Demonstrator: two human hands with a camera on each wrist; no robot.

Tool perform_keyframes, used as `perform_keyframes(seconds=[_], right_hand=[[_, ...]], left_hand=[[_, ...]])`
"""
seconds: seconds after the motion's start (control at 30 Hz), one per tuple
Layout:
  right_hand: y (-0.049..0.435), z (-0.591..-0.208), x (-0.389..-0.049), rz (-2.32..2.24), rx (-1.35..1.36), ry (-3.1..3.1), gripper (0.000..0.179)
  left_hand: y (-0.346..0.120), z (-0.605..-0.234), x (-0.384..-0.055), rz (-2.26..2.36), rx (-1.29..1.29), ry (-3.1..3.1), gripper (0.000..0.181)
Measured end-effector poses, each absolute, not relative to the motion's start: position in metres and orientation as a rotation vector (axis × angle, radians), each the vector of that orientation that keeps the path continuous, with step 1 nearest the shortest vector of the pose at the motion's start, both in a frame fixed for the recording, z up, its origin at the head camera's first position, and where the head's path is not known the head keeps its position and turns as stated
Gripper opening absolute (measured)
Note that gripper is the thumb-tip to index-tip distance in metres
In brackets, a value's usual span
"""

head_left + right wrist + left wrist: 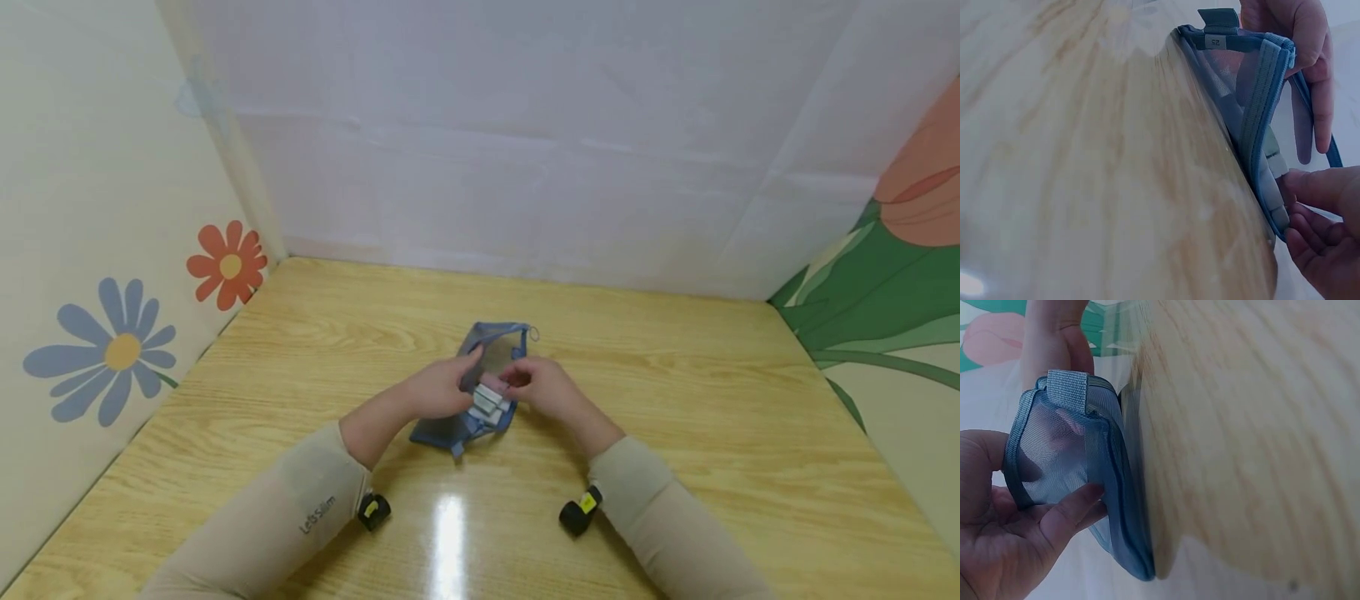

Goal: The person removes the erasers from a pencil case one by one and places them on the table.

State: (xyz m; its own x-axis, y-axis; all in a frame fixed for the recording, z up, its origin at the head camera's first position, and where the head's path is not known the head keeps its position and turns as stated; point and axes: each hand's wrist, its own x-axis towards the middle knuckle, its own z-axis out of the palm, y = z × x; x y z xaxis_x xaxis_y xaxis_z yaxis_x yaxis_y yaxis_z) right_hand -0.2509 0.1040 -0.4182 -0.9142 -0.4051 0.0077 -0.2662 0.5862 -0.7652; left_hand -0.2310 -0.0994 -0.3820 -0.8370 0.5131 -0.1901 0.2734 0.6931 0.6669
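Observation:
A blue mesh zip pouch (438, 431) lies unzipped on the table, its mouth turned toward the right. My left hand (442, 387) holds the pouch from the left, with thumb and fingers about its side, as the left wrist view (1019, 531) shows. Inside the mouth sit several small white-and-green blocks (486, 398), perhaps erasers. My right hand (551, 387) reaches to the opening and pinches a small pinkish block (492, 382) between thumb and fingers. In the right wrist view, the pouch's zip edge (1260, 106) partly covers the blocks.
The wood-grain table (675, 375) extends around the pouch on all sides. A white sheet (525, 167) hangs behind it, and flower-printed panels (120, 350) stand to the left and right. A small metal ring (534, 333) hangs at the pouch's far corner.

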Motion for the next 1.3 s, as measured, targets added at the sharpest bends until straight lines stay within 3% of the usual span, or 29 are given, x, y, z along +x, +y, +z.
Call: perform_keyframes(seconds=[1.03,1.3], right_hand=[[0.0956,-0.4186,-0.252,-1.042,-0.673,2.824,0.02],[0.098,-0.4167,-0.2509,-1.098,-0.543,2.797,0.017]], left_hand=[[-0.0988,-0.3791,-0.2321,0.863,0.685,2.557,0.079],[-0.0984,-0.3786,-0.2316,0.861,0.639,2.549,0.079]])
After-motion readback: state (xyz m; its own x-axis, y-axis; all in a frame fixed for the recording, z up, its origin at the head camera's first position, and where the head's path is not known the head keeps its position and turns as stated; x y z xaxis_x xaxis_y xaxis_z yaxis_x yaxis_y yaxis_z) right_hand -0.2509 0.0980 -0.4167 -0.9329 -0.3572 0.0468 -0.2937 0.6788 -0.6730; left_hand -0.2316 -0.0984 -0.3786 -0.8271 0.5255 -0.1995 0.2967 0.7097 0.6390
